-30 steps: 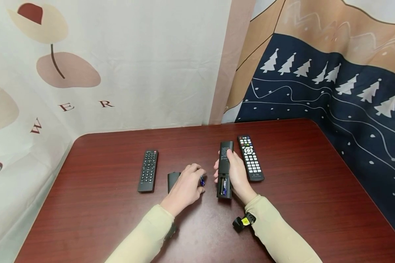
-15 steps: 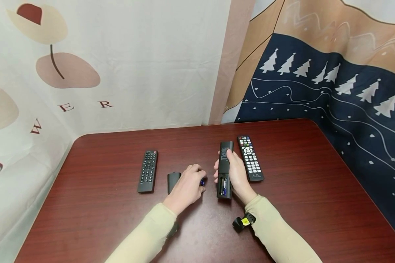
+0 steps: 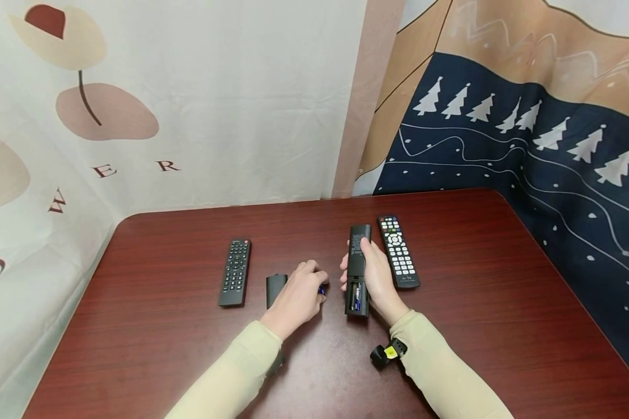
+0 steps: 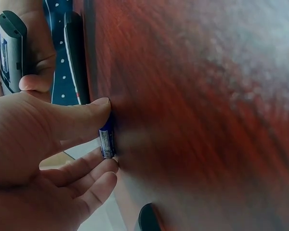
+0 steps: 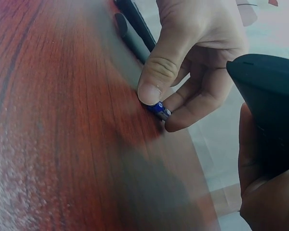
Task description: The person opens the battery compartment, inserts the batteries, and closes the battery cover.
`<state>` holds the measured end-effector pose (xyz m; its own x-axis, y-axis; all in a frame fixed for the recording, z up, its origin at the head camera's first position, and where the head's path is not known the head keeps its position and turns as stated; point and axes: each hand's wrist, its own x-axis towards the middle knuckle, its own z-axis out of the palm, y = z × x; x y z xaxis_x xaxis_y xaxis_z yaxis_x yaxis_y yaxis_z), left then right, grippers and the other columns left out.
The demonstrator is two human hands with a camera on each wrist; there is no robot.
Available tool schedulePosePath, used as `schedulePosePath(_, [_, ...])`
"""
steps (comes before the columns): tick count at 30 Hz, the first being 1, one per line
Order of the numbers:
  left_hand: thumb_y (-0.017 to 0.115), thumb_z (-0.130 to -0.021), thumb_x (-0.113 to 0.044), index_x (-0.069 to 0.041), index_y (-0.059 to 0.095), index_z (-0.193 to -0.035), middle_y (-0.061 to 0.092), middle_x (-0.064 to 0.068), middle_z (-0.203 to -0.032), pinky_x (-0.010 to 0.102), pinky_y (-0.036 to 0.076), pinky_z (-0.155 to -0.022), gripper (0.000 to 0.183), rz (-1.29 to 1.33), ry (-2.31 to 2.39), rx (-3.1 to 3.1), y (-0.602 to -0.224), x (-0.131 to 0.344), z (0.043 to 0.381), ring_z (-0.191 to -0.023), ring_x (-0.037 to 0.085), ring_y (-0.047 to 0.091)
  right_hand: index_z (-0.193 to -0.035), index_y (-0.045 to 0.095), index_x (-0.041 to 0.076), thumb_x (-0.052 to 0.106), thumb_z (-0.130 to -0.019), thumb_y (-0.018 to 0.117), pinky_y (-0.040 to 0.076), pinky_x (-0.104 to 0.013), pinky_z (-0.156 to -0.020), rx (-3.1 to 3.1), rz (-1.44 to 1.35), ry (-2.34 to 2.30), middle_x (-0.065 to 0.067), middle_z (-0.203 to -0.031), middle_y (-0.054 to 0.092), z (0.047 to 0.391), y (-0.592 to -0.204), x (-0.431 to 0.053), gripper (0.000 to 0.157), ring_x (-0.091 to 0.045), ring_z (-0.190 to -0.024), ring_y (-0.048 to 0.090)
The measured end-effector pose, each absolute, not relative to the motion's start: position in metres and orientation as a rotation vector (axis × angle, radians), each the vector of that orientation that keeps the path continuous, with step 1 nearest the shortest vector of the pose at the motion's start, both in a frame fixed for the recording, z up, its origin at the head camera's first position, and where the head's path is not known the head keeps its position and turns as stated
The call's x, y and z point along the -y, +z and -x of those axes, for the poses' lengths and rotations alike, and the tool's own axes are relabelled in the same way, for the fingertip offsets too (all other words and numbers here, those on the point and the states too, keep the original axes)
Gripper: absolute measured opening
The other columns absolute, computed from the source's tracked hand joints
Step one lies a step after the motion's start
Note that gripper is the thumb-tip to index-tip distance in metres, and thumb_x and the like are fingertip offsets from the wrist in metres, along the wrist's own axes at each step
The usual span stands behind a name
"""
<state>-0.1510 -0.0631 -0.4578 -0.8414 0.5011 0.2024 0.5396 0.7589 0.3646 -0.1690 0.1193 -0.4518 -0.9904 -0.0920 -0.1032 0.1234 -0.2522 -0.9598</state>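
My left hand (image 3: 296,297) is low over the table, thumb and fingers around a small blue battery (image 4: 106,138) that lies at the tabletop. The thumb touches one end of it in the right wrist view. My right hand (image 3: 380,276) grips a black remote control (image 3: 359,256), back side up, thumb along its edge. Its battery compartment (image 3: 357,297) is uncovered at the near end, and blue battery casing shows inside; how many batteries I cannot tell. Beside the left hand lies a dark grey piece with a rounded end (image 3: 276,285), partly hidden by that hand.
A black remote control with dark keys (image 3: 236,273) lies at the left. Another, with white keys (image 3: 399,253), lies just right of my right hand. The reddish-brown table (image 3: 168,326) backs onto a white curtain (image 3: 251,116) and a dark blue patterned cloth (image 3: 466,139).
The left wrist and forearm have shifted very slightly to the right, with the fingers staying around the battery. My right hand and its remote control have hardly moved.
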Motion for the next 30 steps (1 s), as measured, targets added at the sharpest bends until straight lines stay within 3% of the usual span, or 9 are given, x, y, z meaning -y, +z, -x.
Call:
schedulePosePath(11, [0.081,-0.077,0.0,-0.005,0.074,-0.091,0.057,0.007,-0.093,0.041,0.052,-0.08,0.016,0.879,-0.693,2.825,-0.4584,0.0659,0.1516,-0.088,0.03,0.057,-0.138,0.04,-0.006,0.037,-0.113,0.028,0.058,-0.036,-0.05,-1.81,-0.05,-2.389,-0.007,-0.079,0.062,0.1694,-0.4505,-0.1176,0.051,-0.017,-0.054,0.064])
schedulePosePath(30, [0.074,-0.088,-0.009,-0.012,0.073,-0.087,0.056,0.006,-0.094,0.034,0.048,-0.071,0.004,0.901,-0.746,2.692,-0.4524,0.0705,0.1478,-0.081,0.024,0.05,-0.14,0.038,-0.006,0.037,-0.113,0.027,0.059,-0.036,-0.052,-1.789,-0.044,-2.384,-0.007,-0.081,0.061,0.1697,-0.449,-0.1172,0.052,-0.017,-0.055,0.064])
